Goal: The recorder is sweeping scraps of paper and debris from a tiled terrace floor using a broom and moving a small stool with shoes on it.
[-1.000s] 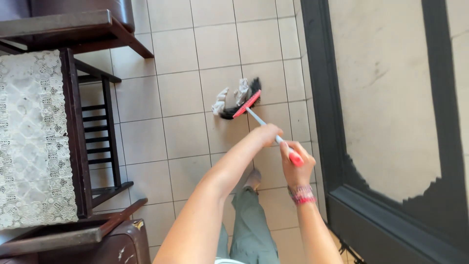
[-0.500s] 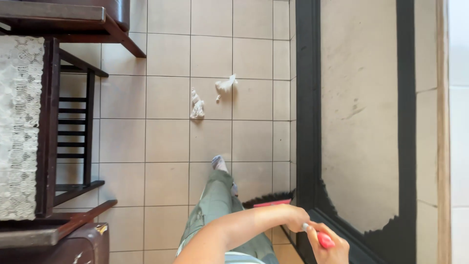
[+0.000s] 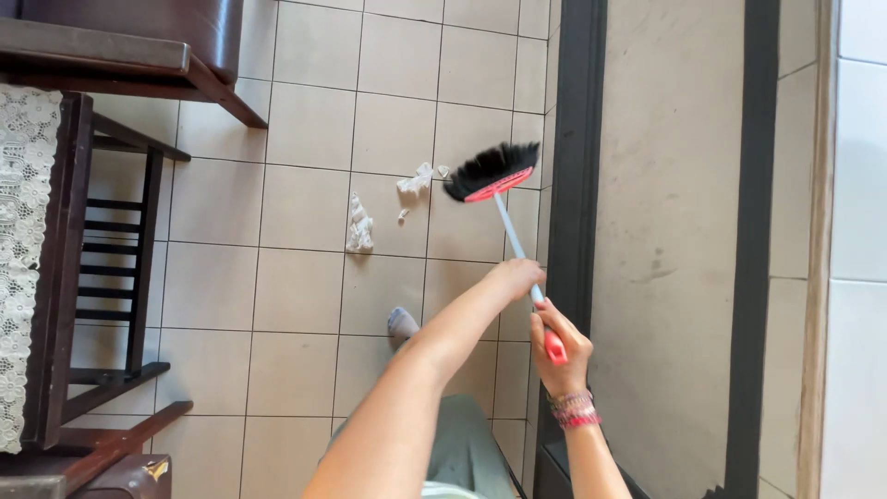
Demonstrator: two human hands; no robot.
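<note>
Both my hands grip a broom with black bristles and a red head (image 3: 490, 173). My left hand (image 3: 517, 275) is closed around its pale blue handle. My right hand (image 3: 557, 340), with bracelets at the wrist, holds the red grip at the handle's end. The bristles rest on the beige tiled floor (image 3: 305, 277), just right of a crumpled white paper scrap (image 3: 416, 178). A second white scrap (image 3: 358, 226) lies a little further left. My foot in a grey sock (image 3: 402, 322) stands on the tiles below the scraps.
A dark wooden table (image 3: 65, 268) with a white lace cloth (image 3: 18, 259) stands at the left, with a brown padded seat (image 3: 139, 28) beyond it. A dark door frame (image 3: 575, 166) borders the tiles on the right, with a beige panel (image 3: 670, 231) past it.
Half a second ago the broom head was drawn back near my legs. It has since swung forward and now sits beside the paper scraps, with my arms stretched further out.
</note>
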